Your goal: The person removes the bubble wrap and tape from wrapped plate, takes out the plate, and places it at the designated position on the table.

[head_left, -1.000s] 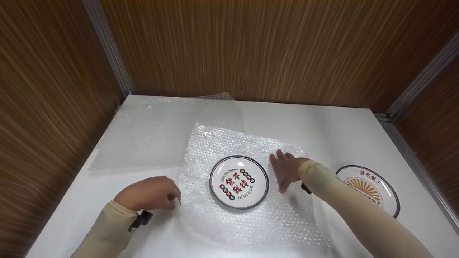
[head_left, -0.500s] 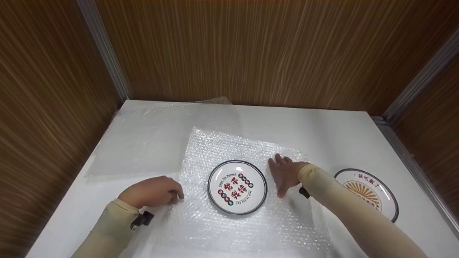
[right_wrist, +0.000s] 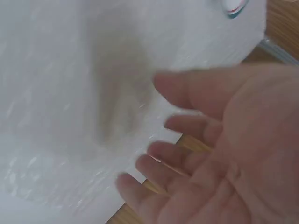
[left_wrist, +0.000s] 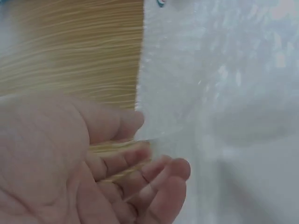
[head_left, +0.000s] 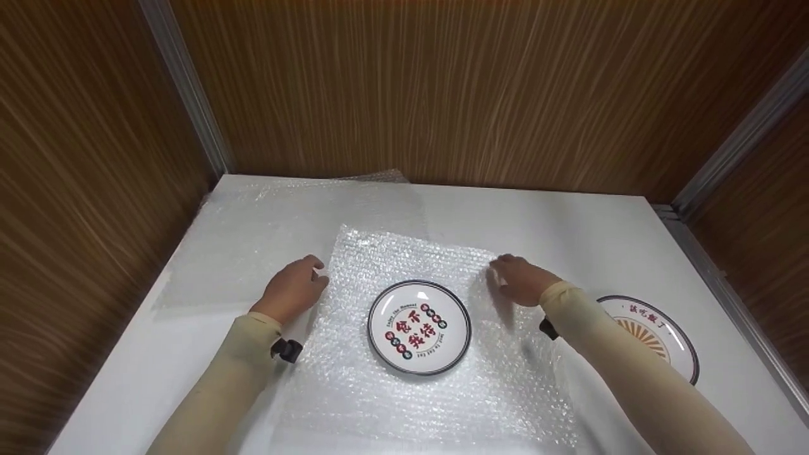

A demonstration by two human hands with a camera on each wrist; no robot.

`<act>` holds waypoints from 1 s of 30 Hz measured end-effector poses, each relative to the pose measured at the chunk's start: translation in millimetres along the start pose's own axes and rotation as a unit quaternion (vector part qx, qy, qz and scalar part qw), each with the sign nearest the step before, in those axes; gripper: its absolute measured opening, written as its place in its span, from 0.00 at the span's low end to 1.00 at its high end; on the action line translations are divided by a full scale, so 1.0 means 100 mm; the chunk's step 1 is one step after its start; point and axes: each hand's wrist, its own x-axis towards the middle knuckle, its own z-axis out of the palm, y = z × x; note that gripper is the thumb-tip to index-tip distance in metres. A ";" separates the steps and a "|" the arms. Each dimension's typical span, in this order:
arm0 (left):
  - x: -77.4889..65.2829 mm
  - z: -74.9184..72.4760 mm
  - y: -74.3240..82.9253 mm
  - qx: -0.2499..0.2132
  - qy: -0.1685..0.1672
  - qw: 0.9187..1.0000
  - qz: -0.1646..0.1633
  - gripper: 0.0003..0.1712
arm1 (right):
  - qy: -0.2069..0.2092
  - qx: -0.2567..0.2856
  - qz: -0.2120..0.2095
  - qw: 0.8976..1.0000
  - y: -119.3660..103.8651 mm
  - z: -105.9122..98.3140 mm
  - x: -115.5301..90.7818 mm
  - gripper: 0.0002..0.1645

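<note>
A round white plate [head_left: 419,373] with a dark double rim and red lettering lies face up on a sheet of bubble wrap [head_left: 404,404]. At the sheet's left edge is my left hand [head_left: 294,287]; in the left wrist view its thumb stands apart from the loosely bent fingers [left_wrist: 170,196], and no grip on the wrap shows. My right hand [head_left: 524,280] is by the sheet's upper right corner. In the right wrist view the thumb and fingers [right_wrist: 161,172] are spread apart beside the wrap. Whether either hand touches the sheet I cannot tell.
A second plate [head_left: 681,341] with an orange ray pattern lies at the right, partly hidden by my right forearm. Another bubble wrap sheet [head_left: 234,253] covers the table's back left. Wood-grain panels [head_left: 442,95] wall the white table [head_left: 607,234] at the back and sides.
My left hand has moved forward along the sheet's left edge. My right hand has moved slightly forward to the upper right corner, its fingers no longer spread flat on the wrap. The plates stay put.
</note>
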 end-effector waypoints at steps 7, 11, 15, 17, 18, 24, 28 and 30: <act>0.11 0.12 -0.06 -0.023 -0.006 0.999 -0.023 0.23 | 0.101 -0.144 0.019 0.984 0.19 0.17 0.00 0.22; 0.14 0.13 -0.09 -0.039 0.016 0.999 -0.017 0.19 | 0.125 -0.133 0.023 0.983 0.30 0.20 0.01 0.15; 0.15 0.15 -0.11 -0.062 0.032 0.998 -0.009 0.15 | 0.120 -0.097 0.050 0.987 0.35 0.16 0.04 0.09; 0.15 0.15 -0.12 -0.070 0.036 0.997 -0.006 0.14 | 0.117 -0.085 0.054 0.988 0.36 0.13 0.06 0.09; 0.15 0.16 -0.13 -0.072 0.039 0.997 -0.005 0.13 | 0.116 -0.082 0.056 0.988 0.36 0.12 0.07 0.09; 0.15 0.17 -0.16 -0.084 0.056 0.995 0.005 0.10 | 0.120 -0.107 0.045 0.986 0.42 0.05 0.15 0.04; 0.12 0.15 -0.16 -0.096 0.060 0.994 0.001 0.10 | 0.140 -0.130 0.032 0.981 0.44 0.01 0.19 0.06; 0.10 0.13 -0.16 -0.095 0.063 0.993 -0.001 0.10 | 0.154 -0.137 0.033 0.978 0.44 -0.03 0.21 0.06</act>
